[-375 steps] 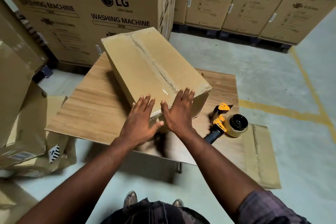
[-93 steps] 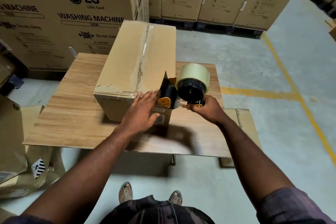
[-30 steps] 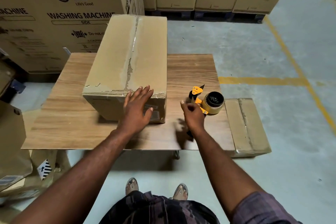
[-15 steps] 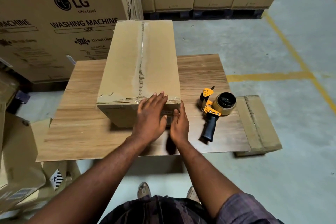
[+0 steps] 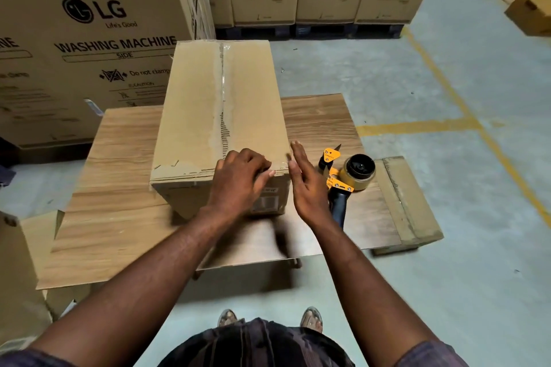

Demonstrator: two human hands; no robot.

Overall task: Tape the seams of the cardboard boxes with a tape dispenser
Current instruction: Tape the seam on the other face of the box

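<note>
My left grip (image 5: pixel 238 185) lies against the near face of the cardboard box (image 5: pixel 193 116), its fingers (image 5: pixel 250 158) bent over the near top edge close to the right corner and the thumb pointing right along that edge. My right grip (image 5: pixel 307 185) is spread flat, fingers straight and together, standing edge-on alongside the box's near right corner; I cannot tell whether it touches the side face. The box stands lengthwise on the wooden table (image 5: pixel 119 188), with a strip of clear tape (image 5: pixel 222 83) running near to far along its top seam. The tape dispenser (image 5: pixel 346 176) lies on the table just right of my right grip, black handle toward me. A smaller box (image 5: pixel 408 202) sits at the table's right edge. Washing machine cartons (image 5: pixel 89 39) stand far left.
</note>
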